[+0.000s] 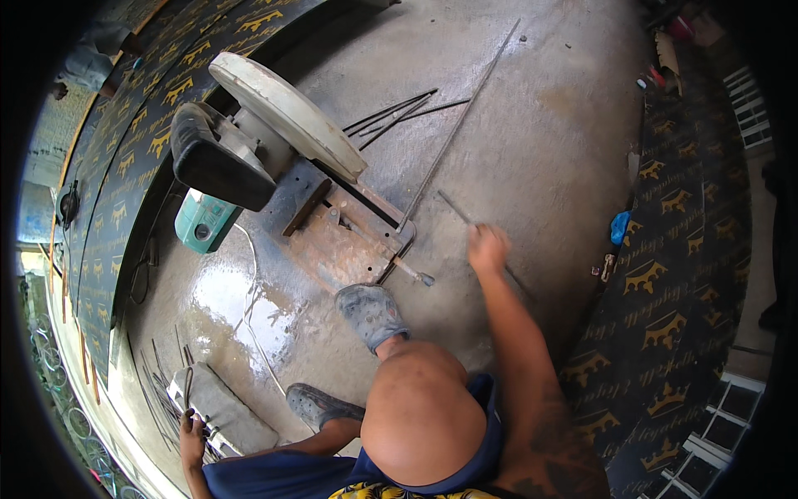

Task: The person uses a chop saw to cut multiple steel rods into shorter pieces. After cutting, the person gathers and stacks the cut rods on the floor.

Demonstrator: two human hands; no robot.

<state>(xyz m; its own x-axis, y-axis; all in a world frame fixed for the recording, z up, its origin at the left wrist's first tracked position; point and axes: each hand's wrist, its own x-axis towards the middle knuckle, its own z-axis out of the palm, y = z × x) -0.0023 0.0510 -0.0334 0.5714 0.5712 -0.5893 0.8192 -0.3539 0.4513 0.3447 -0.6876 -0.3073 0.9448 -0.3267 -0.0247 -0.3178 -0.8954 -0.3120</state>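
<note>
My right hand (488, 247) is closed around a short thin metal rod (453, 206), which sticks out on both sides of the fist above the concrete floor. At the lower left, my left hand (192, 428) closes on a dark bent rod (189, 384), beside a grey concrete block (223, 409). Between the hands and farther off stands a cut-off saw with a pale round guard (287, 108), a black handle (220, 162), a green motor (204, 220) and a rusty base (337, 241). A long thin rod (465, 112) lies across the floor, its near end at the base.
Several cut rods (399, 116) lie beyond the saw, and more rods (158, 382) lie by the block. A white cable (253, 320) runs near my shoes (370, 314). Dark printed sheets (657, 308) cover the right side; a blue scrap (619, 226) lies at their edge.
</note>
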